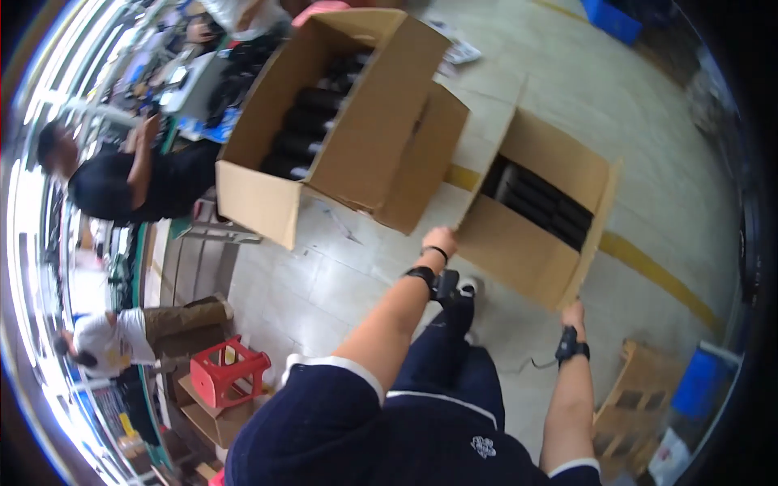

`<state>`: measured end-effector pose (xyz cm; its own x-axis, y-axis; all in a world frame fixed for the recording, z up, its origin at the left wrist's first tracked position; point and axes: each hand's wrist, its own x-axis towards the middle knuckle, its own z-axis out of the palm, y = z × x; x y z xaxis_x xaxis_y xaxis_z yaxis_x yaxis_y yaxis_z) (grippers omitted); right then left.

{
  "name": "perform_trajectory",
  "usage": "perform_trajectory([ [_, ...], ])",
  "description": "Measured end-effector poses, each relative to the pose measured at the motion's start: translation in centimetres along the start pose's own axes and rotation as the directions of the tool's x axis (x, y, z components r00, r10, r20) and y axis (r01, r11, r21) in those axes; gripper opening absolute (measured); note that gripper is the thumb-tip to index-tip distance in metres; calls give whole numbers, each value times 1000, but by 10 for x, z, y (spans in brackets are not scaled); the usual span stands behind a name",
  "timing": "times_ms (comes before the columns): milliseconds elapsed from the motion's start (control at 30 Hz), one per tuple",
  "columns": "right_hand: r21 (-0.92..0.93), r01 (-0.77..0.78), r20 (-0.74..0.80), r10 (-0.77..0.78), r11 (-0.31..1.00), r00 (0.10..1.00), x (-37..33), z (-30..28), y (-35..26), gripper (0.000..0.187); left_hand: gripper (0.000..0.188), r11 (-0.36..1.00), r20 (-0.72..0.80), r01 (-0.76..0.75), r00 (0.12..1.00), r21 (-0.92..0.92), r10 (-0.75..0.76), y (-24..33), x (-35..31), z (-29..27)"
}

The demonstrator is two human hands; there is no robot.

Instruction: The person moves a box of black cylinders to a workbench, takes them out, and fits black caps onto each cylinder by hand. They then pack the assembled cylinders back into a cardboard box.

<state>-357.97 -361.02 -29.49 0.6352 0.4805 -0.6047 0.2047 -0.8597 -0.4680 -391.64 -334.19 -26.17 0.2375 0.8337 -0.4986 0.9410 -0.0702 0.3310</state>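
Note:
An open cardboard box (527, 251) stands in front of me with its flaps raised. Inside it lie several long black rounded items (545, 202), side by side; their kind I cannot make out. At the box's near left corner, my left hand (440, 240) is closed on the edge of the cardboard. My right hand (573, 313) grips the near right corner, its fingers partly hidden by the flap. Both wrists wear black bands with small devices.
Left of it, a larger open carton (369, 121) holds similar black items. A red plastic stool (230, 371) stands at lower left. Two people sit along the workbench at left. Flattened cardboard (640, 389) leans at lower right, near a blue bin (698, 381). Yellow tape (660, 271) crosses the floor.

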Motion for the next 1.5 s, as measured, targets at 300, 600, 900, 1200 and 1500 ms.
perform_trajectory([
  [300, 55, -8, -91, 13, 998, 996, -25, 0, 114, 18, 30, 996, -62, -34, 998, -88, 28, -7, -91, 22],
  [600, 213, -139, 3, 142, 967, 990, -203, 97, 147, 17, 27, 995, 17, 76, 997, -62, -75, -137, -231, 42],
  [900, 219, -76, 65, 63, 973, 996, -292, 171, 279, 29, 29, 989, 111, 90, 991, -120, -77, -260, -334, 87],
  [1200, 241, -348, 108, 332, 906, 937, -403, 187, 246, 34, 28, 992, 196, 98, 977, -74, -81, -301, -379, 89],
  [1500, 218, -223, 54, 217, 950, 975, -398, 180, 267, 28, 28, 997, 238, 72, 969, -1, -70, -290, -377, 86],
])
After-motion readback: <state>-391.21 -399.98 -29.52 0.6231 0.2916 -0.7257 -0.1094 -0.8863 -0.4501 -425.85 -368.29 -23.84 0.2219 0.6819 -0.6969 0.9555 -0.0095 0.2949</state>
